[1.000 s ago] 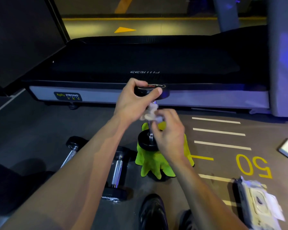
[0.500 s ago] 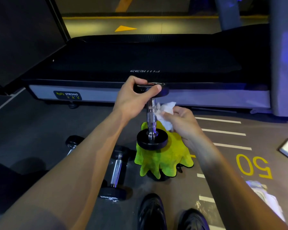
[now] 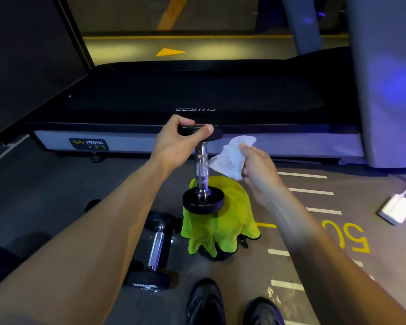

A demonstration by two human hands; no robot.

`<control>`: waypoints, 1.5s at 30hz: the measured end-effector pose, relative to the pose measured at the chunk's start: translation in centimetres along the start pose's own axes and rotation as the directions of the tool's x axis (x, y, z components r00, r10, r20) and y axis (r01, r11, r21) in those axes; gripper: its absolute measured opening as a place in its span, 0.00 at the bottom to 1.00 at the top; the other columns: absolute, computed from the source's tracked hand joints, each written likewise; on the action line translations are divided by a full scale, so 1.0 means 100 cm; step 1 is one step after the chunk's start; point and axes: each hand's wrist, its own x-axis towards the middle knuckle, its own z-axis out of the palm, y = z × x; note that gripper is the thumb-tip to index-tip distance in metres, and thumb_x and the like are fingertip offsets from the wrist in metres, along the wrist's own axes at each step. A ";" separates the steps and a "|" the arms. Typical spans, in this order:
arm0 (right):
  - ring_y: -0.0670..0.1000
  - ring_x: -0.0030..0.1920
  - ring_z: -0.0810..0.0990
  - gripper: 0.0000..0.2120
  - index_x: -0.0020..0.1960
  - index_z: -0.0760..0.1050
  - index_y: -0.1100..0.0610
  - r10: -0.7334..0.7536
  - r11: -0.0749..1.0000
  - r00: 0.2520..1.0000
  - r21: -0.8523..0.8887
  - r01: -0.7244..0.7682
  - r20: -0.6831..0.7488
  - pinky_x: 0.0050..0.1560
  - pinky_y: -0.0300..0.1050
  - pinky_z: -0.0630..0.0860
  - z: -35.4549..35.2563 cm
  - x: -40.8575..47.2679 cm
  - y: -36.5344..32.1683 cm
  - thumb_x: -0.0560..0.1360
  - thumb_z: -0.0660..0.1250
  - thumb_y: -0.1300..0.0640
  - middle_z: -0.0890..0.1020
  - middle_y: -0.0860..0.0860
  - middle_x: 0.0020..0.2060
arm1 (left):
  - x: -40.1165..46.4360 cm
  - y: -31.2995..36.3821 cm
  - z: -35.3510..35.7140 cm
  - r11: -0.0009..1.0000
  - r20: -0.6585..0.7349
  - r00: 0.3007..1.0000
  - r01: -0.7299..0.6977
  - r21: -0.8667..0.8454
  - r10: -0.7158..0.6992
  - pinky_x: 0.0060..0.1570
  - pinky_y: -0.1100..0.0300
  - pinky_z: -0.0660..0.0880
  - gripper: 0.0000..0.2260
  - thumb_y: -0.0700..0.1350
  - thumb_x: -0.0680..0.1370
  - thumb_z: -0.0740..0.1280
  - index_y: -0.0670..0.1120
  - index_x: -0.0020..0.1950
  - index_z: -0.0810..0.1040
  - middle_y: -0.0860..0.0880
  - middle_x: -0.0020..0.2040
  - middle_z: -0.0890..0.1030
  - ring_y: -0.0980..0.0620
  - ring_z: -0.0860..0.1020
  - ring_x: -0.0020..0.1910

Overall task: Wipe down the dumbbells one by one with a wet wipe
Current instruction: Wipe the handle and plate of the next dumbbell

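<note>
Far dumbbell (image 3: 93,205): mostly hidden behind left forearm.
Object under yellow cloth (image 3: 220,224): covered, unidentifiable.
Shoes (image 3: 205,301): cut off at bottom edge.
Treadmill lettering (image 3: 195,110): illegible.

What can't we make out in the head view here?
- Second floor dumbbell: mostly hidden behind the left forearm.
- Whatever the green cloth is draped over: covered, only a dark edge shows.
- Label on the upright dumbbell top plate: blocked by the left hand.
- Text on the floor dumbbell end plate: too small.
- Right hand fingertips: hidden behind the wet wipe.
</note>
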 end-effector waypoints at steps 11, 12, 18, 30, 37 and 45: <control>0.53 0.58 0.85 0.17 0.64 0.77 0.56 -0.014 0.984 1.000 0.178 0.013 0.002 0.60 0.51 0.81 -0.001 0.005 0.013 0.86 0.56 0.48 0.85 0.54 0.59 | 0.000 -0.004 -0.004 0.999 -0.024 0.999 -0.038 0.007 0.038 0.51 0.63 0.74 0.20 0.63 0.71 0.77 0.53 0.56 0.80 0.57 0.55 0.82 0.58 0.79 0.55; 0.52 0.60 0.84 0.18 0.66 0.76 0.56 -0.020 0.975 0.999 0.220 0.010 0.043 0.64 0.52 0.79 0.001 0.004 0.015 0.86 0.55 0.47 0.84 0.53 0.61 | 0.000 -0.006 -0.004 0.999 -0.036 0.998 -0.052 0.009 0.053 0.53 0.61 0.75 0.20 0.64 0.71 0.77 0.54 0.55 0.80 0.57 0.55 0.82 0.58 0.80 0.55; 0.52 0.68 0.79 0.26 0.72 0.73 0.58 -0.114 0.869 0.990 0.490 0.059 0.083 0.74 0.53 0.68 0.032 0.002 0.043 0.78 0.60 0.46 0.81 0.52 0.67 | 0.008 -0.016 0.001 0.993 -0.097 0.989 -0.116 -0.036 0.112 0.55 0.51 0.80 0.22 0.67 0.67 0.77 0.53 0.49 0.82 0.54 0.46 0.86 0.53 0.83 0.49; 0.50 0.57 0.84 0.11 0.59 0.75 0.59 -0.404 0.872 0.909 0.260 0.415 -0.096 0.59 0.44 0.79 0.077 0.017 0.062 0.79 0.69 0.68 0.86 0.55 0.54 | 0.016 -0.020 0.013 0.991 -0.149 0.983 -0.115 -0.063 0.104 0.51 0.52 0.80 0.20 0.68 0.67 0.77 0.55 0.48 0.83 0.56 0.45 0.86 0.57 0.84 0.47; 0.43 0.39 0.80 0.04 0.52 0.75 0.59 -0.336 0.934 0.941 0.118 0.337 -0.031 0.41 0.41 0.77 0.088 0.032 0.055 0.82 0.65 0.58 0.83 0.48 0.39 | 0.011 -0.021 0.012 0.987 -0.138 0.983 -0.135 -0.093 0.121 0.48 0.49 0.80 0.20 0.67 0.68 0.78 0.54 0.49 0.82 0.54 0.44 0.85 0.57 0.82 0.42; 0.53 0.43 0.82 0.13 0.37 0.80 0.53 -0.137 0.954 0.984 0.251 0.161 -0.110 0.50 0.53 0.78 0.084 0.045 0.054 0.77 0.63 0.50 0.84 0.51 0.38 | 0.007 -0.022 0.009 0.971 -0.093 0.986 -0.153 -0.184 0.138 0.47 0.56 0.81 0.20 0.63 0.67 0.80 0.51 0.49 0.82 0.53 0.45 0.86 0.55 0.85 0.45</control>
